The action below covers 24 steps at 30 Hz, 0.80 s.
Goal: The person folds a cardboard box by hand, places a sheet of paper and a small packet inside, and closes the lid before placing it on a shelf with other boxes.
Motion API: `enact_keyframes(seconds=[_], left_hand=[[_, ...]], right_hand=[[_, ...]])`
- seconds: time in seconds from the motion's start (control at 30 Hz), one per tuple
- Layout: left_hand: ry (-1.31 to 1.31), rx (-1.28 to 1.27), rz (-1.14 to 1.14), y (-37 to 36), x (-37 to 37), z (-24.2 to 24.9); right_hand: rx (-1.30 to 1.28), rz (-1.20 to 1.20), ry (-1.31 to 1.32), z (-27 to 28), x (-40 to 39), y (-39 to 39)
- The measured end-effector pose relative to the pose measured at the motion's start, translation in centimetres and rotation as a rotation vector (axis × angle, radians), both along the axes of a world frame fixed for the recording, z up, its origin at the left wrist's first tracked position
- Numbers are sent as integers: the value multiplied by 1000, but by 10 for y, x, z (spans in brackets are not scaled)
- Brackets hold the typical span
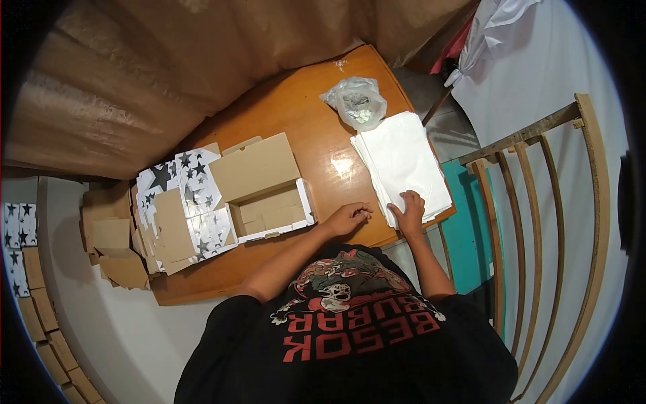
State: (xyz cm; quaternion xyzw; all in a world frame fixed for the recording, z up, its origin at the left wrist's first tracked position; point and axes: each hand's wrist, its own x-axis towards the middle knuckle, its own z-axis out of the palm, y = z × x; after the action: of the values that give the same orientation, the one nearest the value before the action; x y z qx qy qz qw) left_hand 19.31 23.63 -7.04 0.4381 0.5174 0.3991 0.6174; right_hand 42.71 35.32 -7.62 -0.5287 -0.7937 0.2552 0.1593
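Note:
My right hand [408, 214] rests on the near edge of a stack of white paper sheets [404, 158], thumb and fingers apart on the top sheet. To its left, my left hand [348, 219] is low over the table with its fingers loosely bent and nothing visible in it. Beside that hand stands an open cardboard box [269, 209], white outside and brown inside, its lid [259, 165] folded back. A clear plastic bag [358, 104] holding small pale pieces sits just behind the paper.
Flattened star-print boxes [192, 182] are piled left of the open box on the orange-brown table [323, 87]. Brown cartons [111, 236] lie past the table's left end. A wooden slatted frame [531, 222] stands at the right. A brown curtain [148, 67] hangs behind.

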Motion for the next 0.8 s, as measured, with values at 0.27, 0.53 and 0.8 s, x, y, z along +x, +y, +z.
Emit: enact_keyframes(seconds=[0.27,0.53,0.8], left_hand=[[19,-33,-13,-20,4,-12],[25,5,59,-34,-1,-6],[43,-16,2,-4,2,19]], right_hand=[[29,14,39,0,8,-1],[123,-23,194,-17,8,11],[125,-78,246,-1,12,11]])
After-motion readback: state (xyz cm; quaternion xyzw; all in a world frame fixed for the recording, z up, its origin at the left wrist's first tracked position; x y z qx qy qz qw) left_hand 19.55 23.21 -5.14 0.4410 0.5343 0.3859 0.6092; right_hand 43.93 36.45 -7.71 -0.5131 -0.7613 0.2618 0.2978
